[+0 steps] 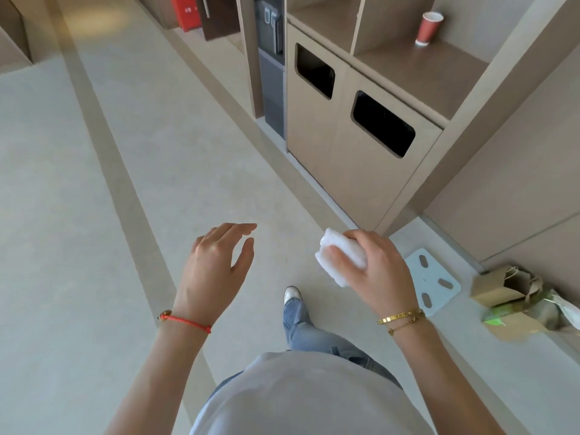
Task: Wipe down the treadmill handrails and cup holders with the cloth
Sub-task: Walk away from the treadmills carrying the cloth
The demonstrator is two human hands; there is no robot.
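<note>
From the head view, your right hand (pixel 373 265) has its grip curled round a folded white cloth (pixel 337 257), thumb across the front of it and fingers wrapped over the top, so the cloth sticks out to the left of your palm; two gold bracelets (pixel 401 318) sit on that wrist. Your left hand (pixel 216 262) is held out near the middle of the scene with its fingers loose and slightly spread, gripping nothing, and a red cord bracelet (pixel 185 321) circles that wrist. Both hands hang in the air above the pale floor (pixel 94 215), well apart from each other. Below them you can see your grey shirt (pixel 298 397), one leg in blue jeans (pixel 301 324) and a white shoe (pixel 292 293) stepping forward. To the far right stands a beige cabinet (pixel 351 171) with two dark rounded openings in its front, and on the shelf above it, far right, a red paper cup (pixel 428 28) stands upright. A dark grey machine (pixel 272 67) stands just left of the cabinet. On the floor at the near right lies a pale blue scale (pixel 434 284), and just beyond it to the right a brown paper bag (pixel 505 287) lies tipped over beside some green and white wrapping.
</note>
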